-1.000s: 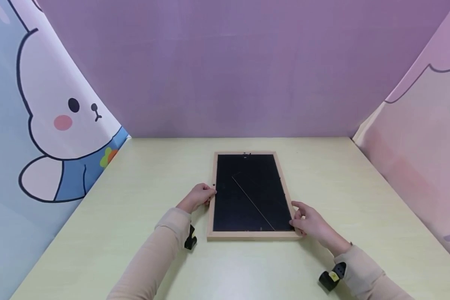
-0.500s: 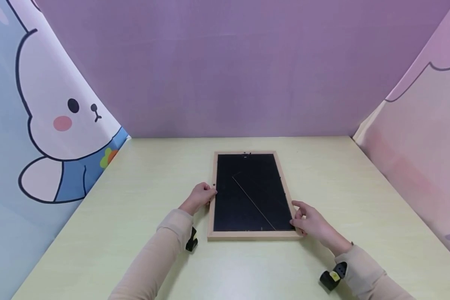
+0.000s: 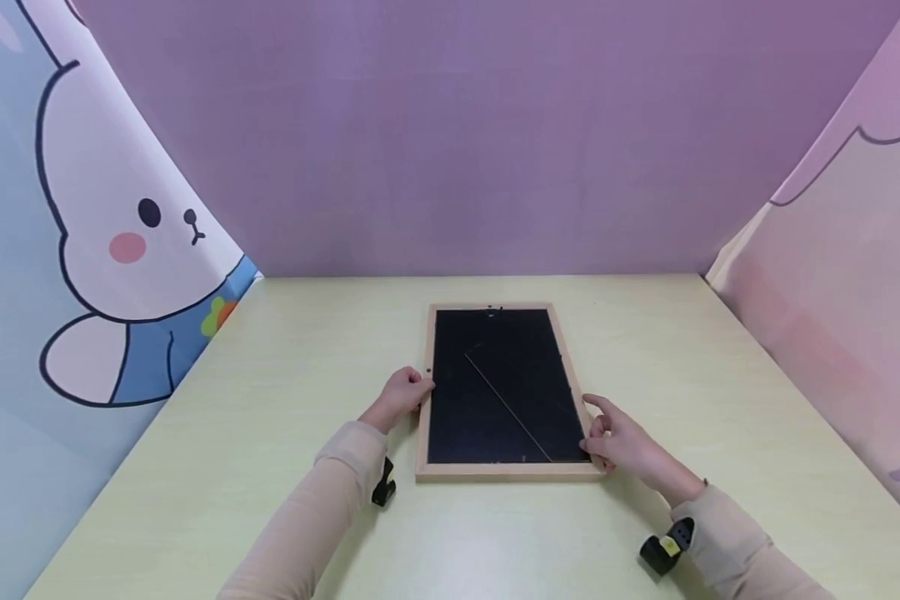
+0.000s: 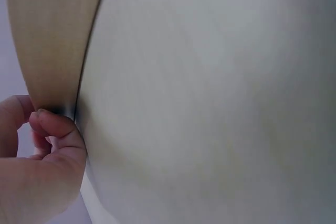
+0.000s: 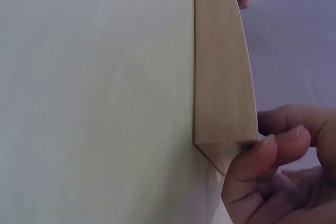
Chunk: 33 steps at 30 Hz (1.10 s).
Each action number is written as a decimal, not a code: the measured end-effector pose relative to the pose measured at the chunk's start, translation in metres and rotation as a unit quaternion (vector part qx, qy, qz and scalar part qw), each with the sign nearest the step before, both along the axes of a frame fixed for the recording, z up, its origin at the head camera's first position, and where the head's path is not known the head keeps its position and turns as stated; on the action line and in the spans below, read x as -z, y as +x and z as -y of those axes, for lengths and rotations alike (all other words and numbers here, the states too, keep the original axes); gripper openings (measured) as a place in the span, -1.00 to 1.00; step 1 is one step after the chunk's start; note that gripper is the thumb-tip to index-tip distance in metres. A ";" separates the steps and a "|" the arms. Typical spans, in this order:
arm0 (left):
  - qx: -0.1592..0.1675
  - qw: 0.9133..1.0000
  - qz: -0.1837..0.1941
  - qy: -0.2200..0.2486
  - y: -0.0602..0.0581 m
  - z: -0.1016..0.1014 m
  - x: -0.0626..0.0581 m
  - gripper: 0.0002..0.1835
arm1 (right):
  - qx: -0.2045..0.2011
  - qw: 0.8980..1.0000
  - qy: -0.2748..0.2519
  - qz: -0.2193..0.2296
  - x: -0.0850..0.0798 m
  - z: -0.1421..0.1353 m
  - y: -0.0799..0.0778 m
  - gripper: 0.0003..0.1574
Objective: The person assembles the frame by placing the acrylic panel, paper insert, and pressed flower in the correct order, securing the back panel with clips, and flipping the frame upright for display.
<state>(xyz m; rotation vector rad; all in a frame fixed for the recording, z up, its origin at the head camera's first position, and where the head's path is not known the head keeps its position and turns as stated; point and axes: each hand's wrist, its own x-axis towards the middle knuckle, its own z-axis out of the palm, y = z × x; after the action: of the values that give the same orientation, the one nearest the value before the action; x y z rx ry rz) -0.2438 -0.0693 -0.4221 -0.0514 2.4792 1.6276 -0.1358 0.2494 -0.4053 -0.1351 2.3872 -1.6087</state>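
A picture frame (image 3: 510, 472) with a light wooden rim lies back side up on the table, its black backing board (image 3: 495, 392) facing me. A thin slanting line crosses the backing, and a small metal hanger (image 3: 490, 312) sits at its far edge. My left hand (image 3: 397, 395) grips the left rim, thumb on top and curled fingers against the side (image 4: 55, 124). Near the close right corner my right hand (image 3: 622, 442) holds the right rim, thumb over its top, index finger reaching forward along the edge. The right wrist view shows its fingertips (image 5: 257, 156) right at the wooden side.
The pale table (image 3: 315, 333) spreads around the frame. A purple backdrop (image 3: 480, 150) rises behind it, with printed cartoon panels (image 3: 127, 192) at left and right. A black wrist camera (image 3: 663, 552) hangs below each beige sleeve.
The right index finger has lifted slightly and stretched further along the rim. The picture frame and left hand have stayed practically in place.
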 end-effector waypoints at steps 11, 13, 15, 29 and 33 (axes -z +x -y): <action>0.012 1.000 0.005 -0.026 0.001 0.001 0.002 -0.82 | -0.048 0.998 0.030 0.012 -0.005 -0.007 -0.015 -0.03; 0.013 1.000 0.003 -0.022 0.001 0.002 0.003 -0.83 | -0.045 0.998 0.034 0.015 -0.003 -0.008 -0.017 -0.02; 0.014 1.000 0.004 -0.012 0.000 0.002 0.003 -0.85 | -0.045 0.998 0.035 0.013 -0.002 -0.009 -0.018 -0.02; 0.041 0.999 0.024 0.021 -0.001 0.004 0.005 -0.48 | -0.066 0.997 0.038 0.003 -0.003 -0.010 -0.021 0.00; 0.045 0.999 0.024 0.021 0.000 0.004 0.003 -0.47 | -0.073 0.997 0.040 0.003 -0.004 -0.010 -0.021 -0.01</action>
<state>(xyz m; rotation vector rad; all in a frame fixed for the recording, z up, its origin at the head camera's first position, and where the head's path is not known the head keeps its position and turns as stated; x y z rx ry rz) -0.2438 -0.0735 -0.4256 0.0250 2.3759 1.6212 -0.1568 0.2592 -0.4017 -0.2819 2.3743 -1.4444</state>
